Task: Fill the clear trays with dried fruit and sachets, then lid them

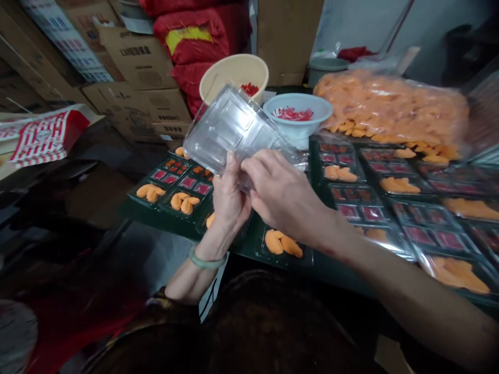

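I hold a clear plastic clamshell up in front of me, tilted, with its moulded, ridged panels catching the light and nothing visible inside it. It sits in the air above the table, its lower end between my two hands. My left hand stands upright with the fingers pressed close together against the clamshell's near edge. My right hand reaches across from the right, its fingers together and laid over the lower edge, so the plastic is gripped between my hands; I cannot tell exactly where each thumb presses. A pale green bangle circles my left wrist. Just below my hands lie dark green trays in rows, each divided into small red-lined compartments, with pairs of soft-looking orange pieces resting in them. Beyond the clamshell, a cream bowl holds red bits, and beside it a white bowl holds red-and-white strips. To the right, a large clear bag bulges with more orange pieces, resting against the far edge of the trays. Cardboard boxes and red sacks are stacked behind, and a red-and-white printed bag lies off to the left.
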The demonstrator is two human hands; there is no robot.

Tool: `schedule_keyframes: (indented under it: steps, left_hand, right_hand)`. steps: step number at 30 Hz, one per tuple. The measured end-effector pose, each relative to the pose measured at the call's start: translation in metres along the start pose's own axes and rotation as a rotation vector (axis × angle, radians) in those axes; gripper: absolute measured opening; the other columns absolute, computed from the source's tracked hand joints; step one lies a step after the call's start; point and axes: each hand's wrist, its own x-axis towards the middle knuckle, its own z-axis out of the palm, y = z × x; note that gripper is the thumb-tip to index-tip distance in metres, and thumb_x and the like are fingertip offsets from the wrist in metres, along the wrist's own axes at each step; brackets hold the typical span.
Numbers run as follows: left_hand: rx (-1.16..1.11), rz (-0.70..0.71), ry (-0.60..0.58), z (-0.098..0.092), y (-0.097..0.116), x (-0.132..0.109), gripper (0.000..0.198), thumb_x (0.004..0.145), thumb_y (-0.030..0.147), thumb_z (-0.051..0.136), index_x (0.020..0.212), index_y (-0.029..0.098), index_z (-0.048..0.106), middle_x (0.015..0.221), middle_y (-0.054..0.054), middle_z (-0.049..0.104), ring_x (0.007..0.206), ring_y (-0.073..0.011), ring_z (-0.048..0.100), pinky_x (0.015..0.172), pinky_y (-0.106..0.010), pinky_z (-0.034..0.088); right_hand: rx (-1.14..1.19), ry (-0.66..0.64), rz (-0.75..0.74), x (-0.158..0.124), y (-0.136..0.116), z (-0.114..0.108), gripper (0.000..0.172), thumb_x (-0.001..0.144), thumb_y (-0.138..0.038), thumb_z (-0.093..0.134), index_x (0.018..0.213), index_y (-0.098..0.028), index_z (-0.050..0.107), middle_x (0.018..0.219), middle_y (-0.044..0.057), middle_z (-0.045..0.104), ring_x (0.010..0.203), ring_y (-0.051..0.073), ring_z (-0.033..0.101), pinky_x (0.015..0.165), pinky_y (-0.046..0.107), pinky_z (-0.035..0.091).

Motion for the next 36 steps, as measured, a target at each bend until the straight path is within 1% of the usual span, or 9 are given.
schedule_keyframes:
  steps: [5, 8, 12, 17, 20, 25, 28, 32, 36]
  left_hand:
    - [-0.018, 0.295, -0.041, -0.005, 0.005, 0.006, 0.015, 0.081, 0.031, 0.057, 0.087, 0.018, 0.061, 0.080, 0.000, 0.064, 0.078, -0.0142, 0.062, 0.082, -0.033, 0.048]
    - [-0.033, 0.400, 0.032, -0.028, 0.024, 0.021, 0.016, 0.080, 0.031, 0.058, 0.088, 0.017, 0.061, 0.088, -0.002, 0.067, 0.087, -0.0179, 0.063, 0.085, -0.037, 0.049]
    - [-0.041, 0.445, 0.140, -0.062, 0.055, 0.033, 0.011, 0.083, 0.022, 0.054, 0.082, 0.015, 0.063, 0.089, -0.003, 0.068, 0.099, -0.0188, 0.060, 0.089, -0.034, 0.049]
    - [-0.018, 0.427, 0.194, -0.082, 0.064, 0.032, 0.016, 0.085, 0.020, 0.049, 0.075, 0.016, 0.061, 0.087, -0.004, 0.070, 0.097, -0.0173, 0.062, 0.088, -0.029, 0.049]
    - [-0.032, 0.348, 0.227, -0.086, 0.059, 0.031, 0.015, 0.085, 0.020, 0.049, 0.079, 0.016, 0.062, 0.087, -0.005, 0.070, 0.094, -0.0173, 0.063, 0.086, -0.029, 0.051]
    - [-0.058, 0.261, 0.237, -0.092, 0.050, 0.033, 0.016, 0.085, 0.022, 0.049, 0.081, 0.015, 0.062, 0.087, -0.006, 0.070, 0.093, -0.0199, 0.063, 0.085, -0.034, 0.052]
    - [-0.047, 0.246, 0.219, -0.095, 0.044, 0.035, 0.013, 0.084, 0.023, 0.052, 0.083, 0.017, 0.063, 0.087, -0.005, 0.070, 0.094, -0.0202, 0.063, 0.084, -0.033, 0.052]
    - [-0.073, 0.226, 0.223, -0.092, 0.038, 0.035, 0.011, 0.083, 0.021, 0.053, 0.085, 0.016, 0.062, 0.085, -0.005, 0.070, 0.090, -0.0196, 0.064, 0.085, -0.034, 0.052]
    - [-0.126, 0.133, 0.175, -0.082, 0.034, 0.032, 0.017, 0.085, 0.025, 0.048, 0.088, 0.015, 0.061, 0.087, -0.006, 0.070, 0.090, -0.0208, 0.064, 0.085, -0.037, 0.051]
  right_hand:
    - [-0.155, 0.381, 0.225, -0.008, 0.004, -0.033, 0.020, 0.086, -0.015, 0.037, 0.088, -0.014, 0.057, 0.086, 0.007, 0.056, 0.081, 0.018, 0.054, 0.068, 0.030, 0.045]
    - [0.222, 0.605, 0.462, -0.028, 0.023, -0.048, 0.006, 0.081, -0.018, 0.050, 0.082, -0.017, 0.055, 0.075, 0.003, 0.056, 0.066, 0.014, 0.055, 0.060, 0.027, 0.045]
    - [0.927, 0.457, 0.855, -0.068, 0.041, -0.017, 0.013, 0.073, -0.026, 0.061, 0.067, -0.020, 0.051, 0.050, -0.003, 0.048, 0.041, 0.009, 0.043, 0.041, 0.023, 0.037]
    - [0.864, 0.278, 1.128, -0.107, 0.045, 0.049, 0.022, 0.068, -0.037, 0.062, 0.067, -0.017, 0.053, 0.049, -0.003, 0.048, 0.043, 0.010, 0.042, 0.042, 0.024, 0.033]
    - [0.543, 0.214, 1.135, -0.121, 0.048, 0.061, 0.024, 0.069, -0.040, 0.059, 0.074, -0.017, 0.056, 0.058, 0.000, 0.054, 0.052, 0.013, 0.048, 0.049, 0.026, 0.037]
    - [0.266, -0.069, 1.124, -0.143, 0.054, 0.060, 0.038, 0.075, -0.041, 0.052, 0.101, -0.014, 0.054, 0.059, 0.002, 0.057, 0.055, 0.019, 0.054, 0.052, 0.029, 0.039]
    - [0.059, -0.041, 1.080, -0.147, 0.047, 0.062, 0.047, 0.077, -0.039, 0.049, 0.117, -0.013, 0.048, 0.077, 0.008, 0.060, 0.068, 0.023, 0.057, 0.059, 0.034, 0.042]
    - [-0.144, 0.041, 0.726, -0.126, 0.027, 0.068, 0.049, 0.081, -0.033, 0.049, 0.127, -0.018, 0.045, 0.118, 0.017, 0.050, 0.107, 0.031, 0.047, 0.078, 0.044, 0.042]
    - [-0.138, -0.208, 0.395, -0.110, 0.019, 0.075, 0.045, 0.082, -0.042, 0.051, 0.123, -0.023, 0.051, 0.129, 0.012, 0.046, 0.120, 0.034, 0.035, 0.088, 0.048, 0.036]
